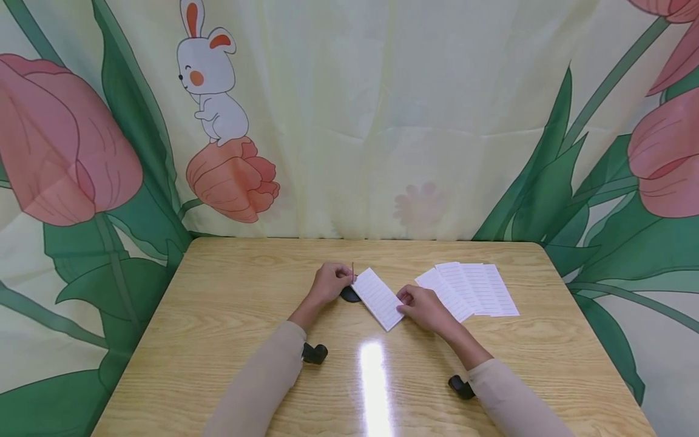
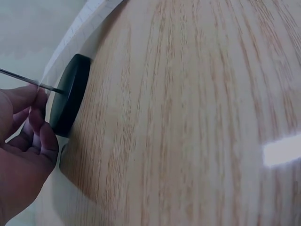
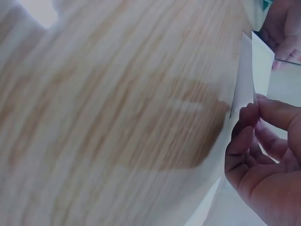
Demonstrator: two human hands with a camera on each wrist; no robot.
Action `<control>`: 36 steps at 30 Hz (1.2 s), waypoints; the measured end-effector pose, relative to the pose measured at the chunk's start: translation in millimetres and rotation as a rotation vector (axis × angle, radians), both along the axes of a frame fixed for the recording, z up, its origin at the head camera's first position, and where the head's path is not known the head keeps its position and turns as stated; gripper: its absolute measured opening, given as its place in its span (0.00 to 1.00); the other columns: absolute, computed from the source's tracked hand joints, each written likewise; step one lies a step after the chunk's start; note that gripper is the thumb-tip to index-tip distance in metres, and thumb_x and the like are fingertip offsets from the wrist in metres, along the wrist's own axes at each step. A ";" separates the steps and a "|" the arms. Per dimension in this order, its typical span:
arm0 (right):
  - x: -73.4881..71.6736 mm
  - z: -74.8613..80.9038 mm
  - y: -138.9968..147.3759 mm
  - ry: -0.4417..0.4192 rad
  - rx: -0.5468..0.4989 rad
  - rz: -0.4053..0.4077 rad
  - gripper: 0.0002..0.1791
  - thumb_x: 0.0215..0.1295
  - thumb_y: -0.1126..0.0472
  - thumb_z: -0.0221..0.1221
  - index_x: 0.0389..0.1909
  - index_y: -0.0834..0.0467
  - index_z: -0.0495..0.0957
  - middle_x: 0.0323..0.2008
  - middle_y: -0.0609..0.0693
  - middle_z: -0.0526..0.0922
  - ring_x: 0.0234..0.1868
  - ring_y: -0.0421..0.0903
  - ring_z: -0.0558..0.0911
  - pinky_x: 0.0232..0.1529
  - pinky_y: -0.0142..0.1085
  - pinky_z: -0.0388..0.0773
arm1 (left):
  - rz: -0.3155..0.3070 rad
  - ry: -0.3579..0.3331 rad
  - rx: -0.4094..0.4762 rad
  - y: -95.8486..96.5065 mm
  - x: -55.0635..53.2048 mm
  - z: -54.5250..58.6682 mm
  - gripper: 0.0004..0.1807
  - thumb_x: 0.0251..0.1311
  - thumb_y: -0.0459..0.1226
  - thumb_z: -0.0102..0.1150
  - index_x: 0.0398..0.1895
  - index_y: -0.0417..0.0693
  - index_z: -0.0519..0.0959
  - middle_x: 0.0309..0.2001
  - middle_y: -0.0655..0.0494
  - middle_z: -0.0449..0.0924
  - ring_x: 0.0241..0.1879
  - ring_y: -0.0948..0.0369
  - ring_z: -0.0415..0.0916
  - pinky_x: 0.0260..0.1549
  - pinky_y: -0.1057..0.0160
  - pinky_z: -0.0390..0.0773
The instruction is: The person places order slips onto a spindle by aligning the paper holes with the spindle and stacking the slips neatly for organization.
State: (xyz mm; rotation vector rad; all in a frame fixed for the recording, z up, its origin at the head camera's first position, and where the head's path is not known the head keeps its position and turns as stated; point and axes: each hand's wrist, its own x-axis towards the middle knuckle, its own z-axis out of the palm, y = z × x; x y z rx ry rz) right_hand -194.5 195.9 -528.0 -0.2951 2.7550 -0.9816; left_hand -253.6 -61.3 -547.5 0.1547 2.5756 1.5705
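Note:
A bill spike, with a round black base and a thin upright rod, stands on the table. A white lined paper slip is held tilted beside it, one corner at the rod and overlapping part of the base in the head view. My left hand pinches that corner close to the rod, its lower fingers curled near the base. With thumb and fingertips, my right hand grips the slip's right edge; the right wrist view shows the slip raised off the wood.
To the right, several lined slips lie fanned and overlapping on the wooden table, partly behind my right hand. A printed curtain with tulips and a rabbit hangs behind the table's far edge. A bright light reflection shows on the wood.

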 end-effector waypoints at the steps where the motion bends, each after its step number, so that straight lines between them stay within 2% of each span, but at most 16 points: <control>1: -0.1 -0.5 -0.4 0.000 0.007 0.000 0.07 0.66 0.65 0.67 0.43 0.61 0.82 0.32 0.47 0.83 0.36 0.41 0.79 0.41 0.38 0.77 | 0.004 0.003 -0.001 0.5 0.1 0.2 0.03 0.64 0.31 0.68 0.32 0.41 0.87 0.31 0.52 0.87 0.30 0.65 0.76 0.33 0.69 0.74; 8: 0.6 -2.7 -3.3 -0.015 0.033 0.006 0.08 0.66 0.66 0.67 0.44 0.61 0.82 0.33 0.48 0.84 0.36 0.42 0.81 0.41 0.38 0.79 | 0.028 0.005 -0.019 3.8 -0.2 -0.6 0.03 0.63 0.31 0.69 0.31 0.42 0.86 0.27 0.55 0.83 0.28 0.65 0.74 0.30 0.69 0.73; 16: 3.2 1.1 -1.8 0.003 0.069 0.018 0.07 0.67 0.65 0.67 0.44 0.61 0.82 0.32 0.48 0.82 0.35 0.42 0.79 0.40 0.39 0.78 | 0.041 0.016 -0.065 5.9 1.5 0.9 0.04 0.64 0.32 0.68 0.31 0.42 0.86 0.29 0.53 0.84 0.30 0.64 0.75 0.31 0.69 0.73; 22: 7.2 4.5 6.8 0.041 0.088 0.014 0.06 0.67 0.65 0.66 0.42 0.60 0.82 0.32 0.47 0.82 0.35 0.41 0.78 0.40 0.39 0.77 | 0.045 0.028 -0.084 2.3 3.4 5.2 0.04 0.67 0.33 0.66 0.33 0.43 0.86 0.31 0.53 0.84 0.32 0.62 0.75 0.33 0.67 0.74; 27: 12.5 7.1 25.4 0.096 0.066 -0.006 0.07 0.68 0.64 0.67 0.44 0.61 0.83 0.33 0.47 0.83 0.34 0.40 0.79 0.39 0.36 0.77 | 0.027 0.060 -0.079 -4.0 5.7 6.9 0.04 0.67 0.35 0.66 0.36 0.45 0.86 0.32 0.53 0.84 0.33 0.61 0.76 0.35 0.65 0.76; 31: 17.3 10.2 47.8 0.133 0.038 -0.047 0.09 0.68 0.63 0.66 0.46 0.62 0.83 0.34 0.47 0.84 0.35 0.40 0.80 0.38 0.35 0.77 | 0.002 0.079 -0.085 -10.6 10.1 5.3 0.04 0.65 0.33 0.68 0.42 0.44 0.85 0.40 0.51 0.83 0.37 0.59 0.78 0.39 0.61 0.79; 36: 21.3 14.2 78.7 0.162 0.026 -0.126 0.12 0.70 0.62 0.65 0.50 0.63 0.83 0.36 0.49 0.85 0.38 0.43 0.83 0.38 0.33 0.77 | -0.069 0.043 -0.096 -17.0 17.9 4.0 0.19 0.62 0.34 0.71 0.56 0.43 0.81 0.54 0.49 0.80 0.52 0.53 0.80 0.50 0.54 0.82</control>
